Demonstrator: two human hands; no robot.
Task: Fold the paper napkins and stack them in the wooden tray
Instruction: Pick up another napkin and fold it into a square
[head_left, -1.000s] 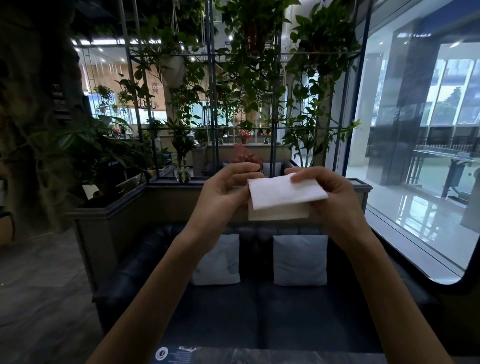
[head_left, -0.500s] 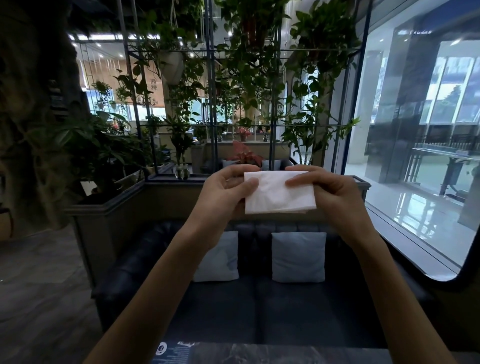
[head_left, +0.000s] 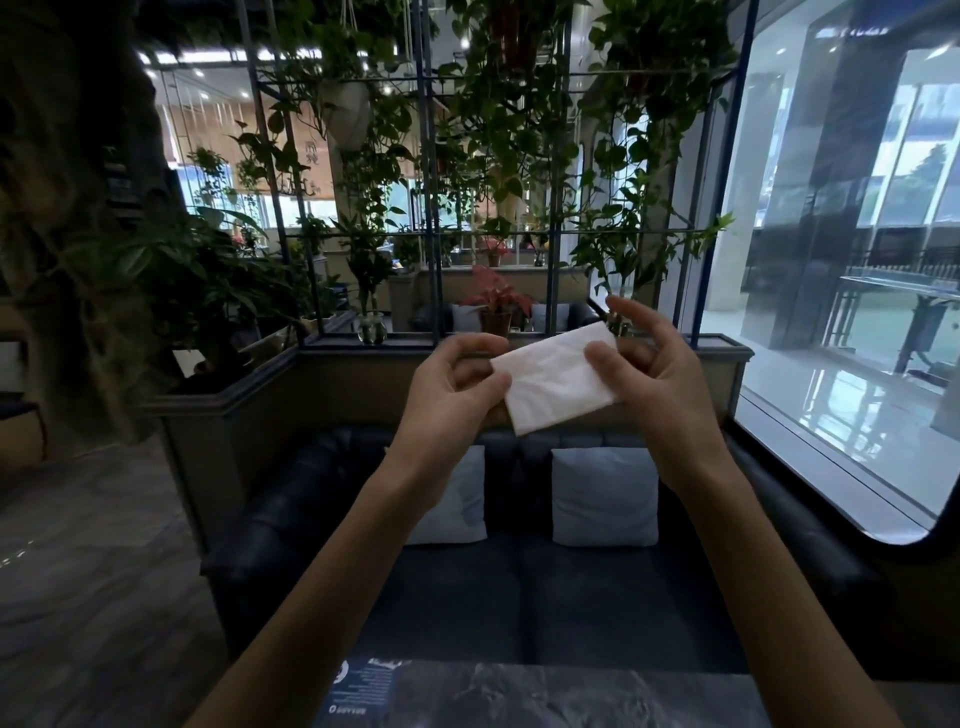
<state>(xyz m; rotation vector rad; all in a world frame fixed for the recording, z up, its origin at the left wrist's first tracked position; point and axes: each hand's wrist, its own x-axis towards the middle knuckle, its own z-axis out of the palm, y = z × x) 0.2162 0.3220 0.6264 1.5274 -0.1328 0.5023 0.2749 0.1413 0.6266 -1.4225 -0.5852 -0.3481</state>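
Observation:
A white folded paper napkin (head_left: 553, 376) is held up in the air in front of me, tilted with its right end higher. My left hand (head_left: 452, 395) pinches its left edge between thumb and fingers. My right hand (head_left: 654, 374) holds its right end with the thumb on the front, the other fingers spread apart behind it. No wooden tray is in view.
A dark marbled table edge (head_left: 545, 693) runs along the bottom with a printed card (head_left: 358, 691) on it. Beyond stands a dark sofa (head_left: 519, 587) with two pale cushions, then a planter ledge with a plant-covered metal grid (head_left: 431, 218). A large window is at right.
The napkin's open fold has been closed flat, then tilted so its right end rose. My right fingers have spread apart, and both hands have dropped slightly.

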